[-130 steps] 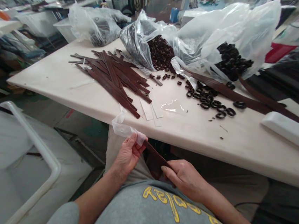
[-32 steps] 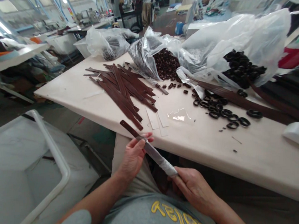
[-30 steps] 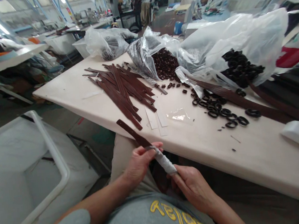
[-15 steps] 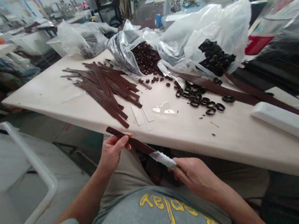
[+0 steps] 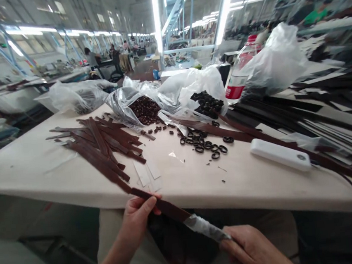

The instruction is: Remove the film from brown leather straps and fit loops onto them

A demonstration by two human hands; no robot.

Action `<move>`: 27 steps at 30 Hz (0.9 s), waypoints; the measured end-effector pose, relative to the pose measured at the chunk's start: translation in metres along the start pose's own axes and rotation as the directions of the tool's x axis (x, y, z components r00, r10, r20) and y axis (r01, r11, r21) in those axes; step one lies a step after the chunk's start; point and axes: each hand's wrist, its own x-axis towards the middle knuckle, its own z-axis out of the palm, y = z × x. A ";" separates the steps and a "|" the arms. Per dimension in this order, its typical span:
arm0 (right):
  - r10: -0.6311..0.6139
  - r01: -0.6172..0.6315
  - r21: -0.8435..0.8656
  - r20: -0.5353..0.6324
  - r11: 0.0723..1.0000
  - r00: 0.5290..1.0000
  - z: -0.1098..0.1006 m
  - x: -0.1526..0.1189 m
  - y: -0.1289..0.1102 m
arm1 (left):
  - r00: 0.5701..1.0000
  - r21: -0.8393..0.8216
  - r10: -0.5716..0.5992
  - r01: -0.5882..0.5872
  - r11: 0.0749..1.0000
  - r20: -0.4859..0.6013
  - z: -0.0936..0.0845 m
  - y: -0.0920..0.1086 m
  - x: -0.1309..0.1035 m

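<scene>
At six o'clock, a brown strip (image 5: 171,210) slants before the bench (image 5: 193,182); the left hand (image 5: 137,218), at seven, pinches it between thumb and fingers. At five, the right hand (image 5: 247,245) closes round its pale wrapping (image 5: 205,227); what lies inside that fist is hidden.

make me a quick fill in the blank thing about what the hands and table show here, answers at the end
1. The left hand pinches a strip whose color is ____.
2. Of that strip's wrapped and bare ends, the right hand grips the ____ one.
3. In the picture, the loose black rings lie to the ____ of the pile of strips.
4. The color of the cap on the bottle is ____.

Missing words: brown; wrapped; right; red
</scene>
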 end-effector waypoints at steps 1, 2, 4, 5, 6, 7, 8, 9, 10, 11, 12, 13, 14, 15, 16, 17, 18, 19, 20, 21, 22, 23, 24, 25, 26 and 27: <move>0.025 -0.025 -0.011 -0.013 1.000 1.000 -0.004 -0.006 0.010 | 0.999 0.012 -0.014 0.014 1.000 0.029 0.003 -0.001 0.001; 0.049 -0.050 -0.033 -0.027 0.998 0.998 -0.008 -0.011 0.018 | 0.998 0.029 -0.028 0.026 0.999 0.059 0.006 -0.004 0.001; 0.080 -0.086 -0.077 -0.068 0.993 0.994 -0.015 -0.020 0.027 | 0.991 0.062 -0.059 0.052 0.997 0.117 0.018 -0.009 -0.001; 0.080 -0.088 -0.082 -0.094 0.993 0.992 -0.017 -0.023 0.027 | 0.986 0.076 -0.080 0.070 0.995 0.145 0.025 -0.012 -0.003; 0.066 -0.074 -0.069 -0.116 0.995 0.991 -0.018 -0.024 0.025 | 0.980 0.086 -0.102 0.088 0.992 0.172 0.034 -0.015 -0.004; 0.041 -0.047 -0.041 -0.135 0.998 0.990 -0.018 -0.024 0.020 | 0.972 0.092 -0.123 0.106 0.990 0.199 0.043 -0.018 -0.006; 0.009 -0.010 -0.009 -0.152 1.000 0.988 -0.017 -0.022 0.014 | 0.963 0.098 -0.144 0.125 0.987 0.229 0.052 -0.022 -0.007; -0.026 0.030 0.020 -0.170 0.999 0.985 -0.015 -0.018 0.008 | 0.951 0.104 -0.165 0.142 0.984 0.263 0.062 -0.026 -0.009; -0.059 0.068 0.037 -0.190 0.997 0.980 -0.012 -0.013 0.001 | 0.937 0.111 -0.183 0.156 0.981 0.299 0.070 -0.029 -0.011; -0.089 0.101 0.044 -0.208 0.994 0.974 -0.008 -0.008 -0.005 | 0.921 0.120 -0.198 0.167 0.979 0.336 0.076 -0.033 -0.012; -0.113 0.127 0.049 -0.222 0.991 0.969 -0.005 -0.003 -0.010 | 0.902 0.133 -0.214 0.176 0.975 0.374 0.080 -0.037 -0.013; -0.127 0.143 0.057 -0.222 0.988 0.967 -0.002 0.002 -0.013 | 0.886 0.147 -0.224 0.178 0.973 0.405 0.082 -0.040 -0.014; -0.134 0.151 0.068 -0.210 0.986 0.969 0.000 0.006 -0.015 | 0.877 0.162 -0.225 0.171 0.972 0.425 0.081 -0.042 -0.014; -0.134 0.151 0.077 -0.192 0.986 0.972 0.000 0.008 -0.015 | 0.876 0.177 -0.216 0.153 0.972 0.431 0.078 -0.043 -0.013; -0.129 0.144 0.081 -0.172 0.986 0.977 0.000 0.008 -0.015 | 0.881 0.194 -0.203 0.130 0.972 0.428 0.073 -0.042 -0.012; -0.119 0.132 0.078 -0.157 0.988 0.980 0.000 0.008 -0.013 | 0.890 0.212 -0.189 0.107 0.971 0.416 0.068 -0.041 -0.010; -0.109 0.120 0.068 -0.150 0.990 0.983 -0.001 0.007 -0.012 | 0.901 0.228 -0.177 0.090 0.969 0.395 0.062 -0.040 -0.008; -0.101 0.109 0.050 -0.148 0.993 0.984 -0.002 0.005 -0.010 | 0.910 0.242 -0.173 0.083 0.967 0.377 0.057 -0.038 -0.006; -0.093 0.098 0.028 -0.156 0.995 0.983 -0.003 0.004 -0.009 | 0.915 0.250 -0.174 0.083 0.965 0.365 0.053 -0.037 -0.004; -0.087 0.089 0.004 -0.174 0.996 0.981 -0.003 0.004 -0.008 | 0.918 0.248 -0.174 0.086 0.965 0.356 0.051 -0.038 -0.003; -0.089 0.086 -0.021 -0.204 0.996 0.975 -0.002 0.004 -0.008 | 0.921 0.242 -0.173 0.090 0.966 0.349 0.051 -0.039 -0.002; -0.098 0.089 -0.046 -0.248 0.995 0.964 0.001 0.006 -0.009 | 0.924 0.231 -0.171 0.093 0.968 0.343 0.052 -0.042 -0.003; -0.114 0.097 -0.073 -0.295 0.993 0.949 0.004 0.009 -0.010 | 0.927 0.216 -0.167 0.096 0.972 0.336 0.054 -0.046 -0.003; -0.135 0.106 -0.103 -0.339 0.989 0.931 0.008 0.013 -0.012 | 0.931 0.201 -0.163 0.100 0.974 0.327 0.056 -0.051 -0.004; -0.158 0.114 -0.137 -0.372 0.984 0.915 0.013 0.017 -0.013 | 0.937 0.188 -0.161 0.106 0.977 0.311 0.059 -0.055 -0.005; -0.178 0.116 -0.176 -0.395 0.978 0.901 0.018 0.021 -0.015 | 0.941 0.179 -0.163 0.113 0.977 0.296 0.062 -0.059 -0.005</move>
